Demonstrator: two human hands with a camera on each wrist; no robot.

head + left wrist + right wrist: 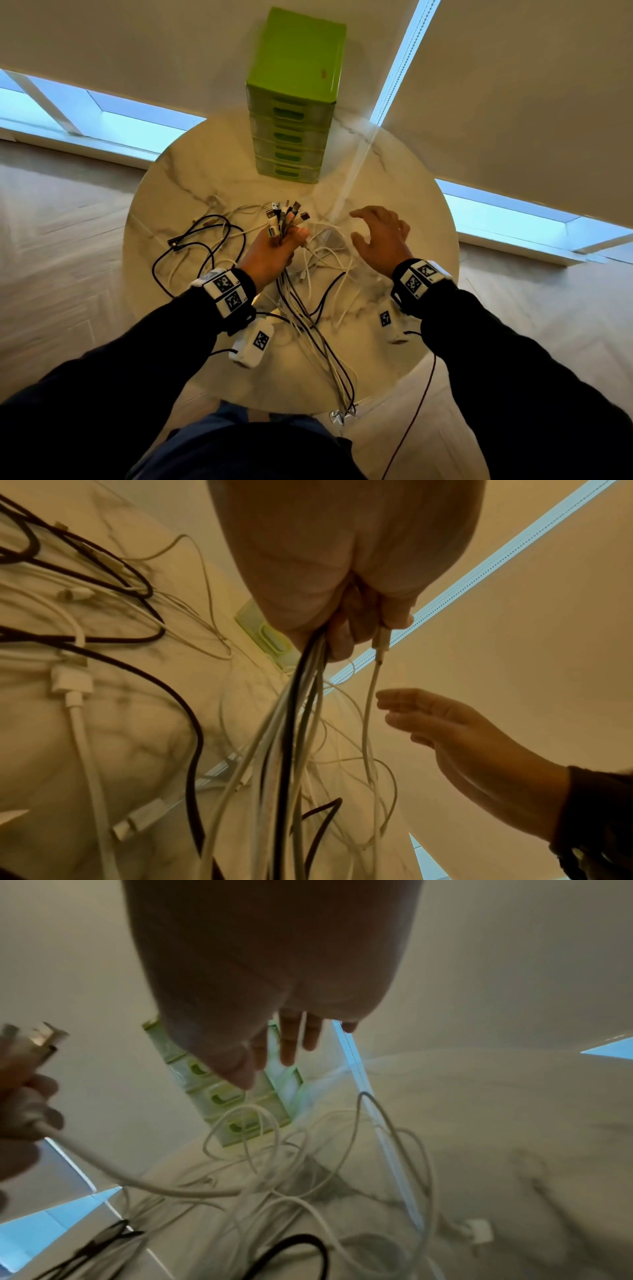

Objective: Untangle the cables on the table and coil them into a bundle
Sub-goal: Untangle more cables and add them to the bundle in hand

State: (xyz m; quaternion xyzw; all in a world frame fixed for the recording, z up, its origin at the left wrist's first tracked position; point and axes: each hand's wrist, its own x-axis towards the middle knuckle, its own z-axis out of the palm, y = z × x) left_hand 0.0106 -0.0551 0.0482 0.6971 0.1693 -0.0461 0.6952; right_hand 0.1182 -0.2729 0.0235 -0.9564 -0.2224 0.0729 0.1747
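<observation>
My left hand [274, 251] grips a bunch of several white and black cables [308, 329] just below their USB plugs [286, 214], which stick up out of the fist. The same cables [291, 737] hang down from that fist in the left wrist view and trail over the table's near edge. To the right, my right hand [380, 236] hovers with fingers spread over loose white cables [325, 246], holding nothing. The right hand [455, 739] shows beside the hanging strands. More black cable loops [195, 246] lie tangled at the left.
A round marble table [411, 219] carries everything. A green drawer unit [294, 96] stands at its far edge. A loose white plug [479, 1231] lies on the table at the right. Wooden floor surrounds the table, with window blinds behind.
</observation>
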